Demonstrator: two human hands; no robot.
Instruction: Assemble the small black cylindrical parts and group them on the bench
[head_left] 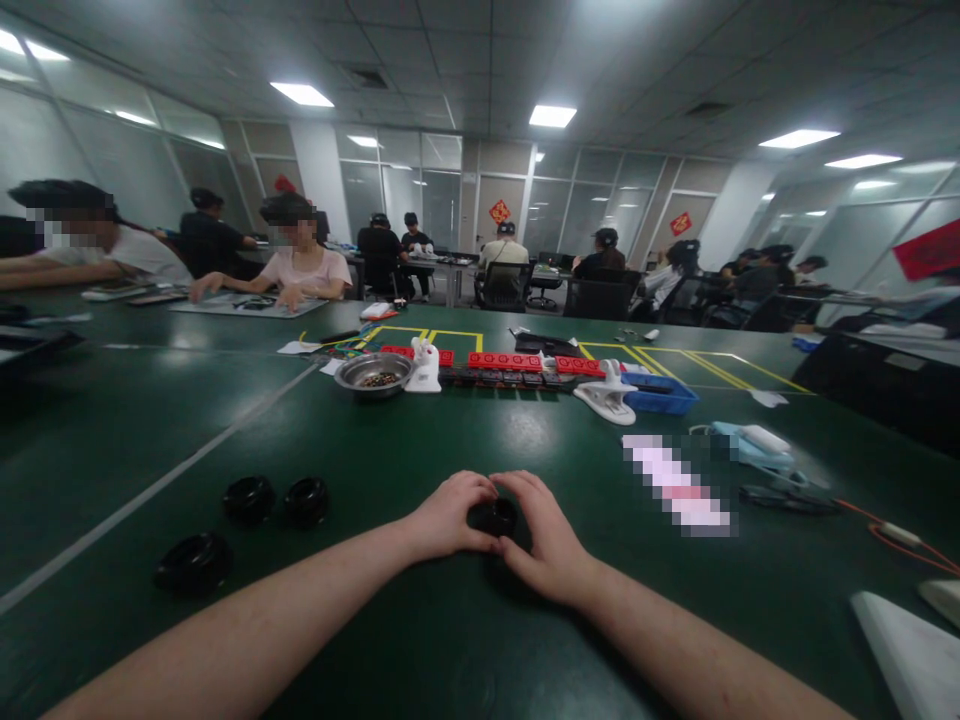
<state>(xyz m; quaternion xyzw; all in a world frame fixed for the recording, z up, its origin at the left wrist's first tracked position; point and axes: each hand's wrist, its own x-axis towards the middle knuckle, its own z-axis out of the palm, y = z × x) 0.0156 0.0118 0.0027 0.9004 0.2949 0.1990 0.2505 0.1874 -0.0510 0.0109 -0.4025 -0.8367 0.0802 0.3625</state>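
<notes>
My left hand [451, 515] and my right hand [546, 540] curl around a small glossy black round piece [495, 517] on the green table. The fingertips of both hands meet or nearly meet at its far and near sides, so its edges are partly hidden. What exactly it is, I cannot tell. To the left sit three similar black, ring-shaped pieces with a hollow in the middle: one nearer me [193, 563], one behind it [248, 498] and one to that one's right [305, 500].
Across the table stand a metal bowl [358, 385] of small parts, white clip stands [424, 368], red blocks [504, 361] and a blue tray [664, 402]. Cables [787, 500] and a white slab [904, 640] lie at right. Other people sit beyond, a co-worker [304, 265] at far left.
</notes>
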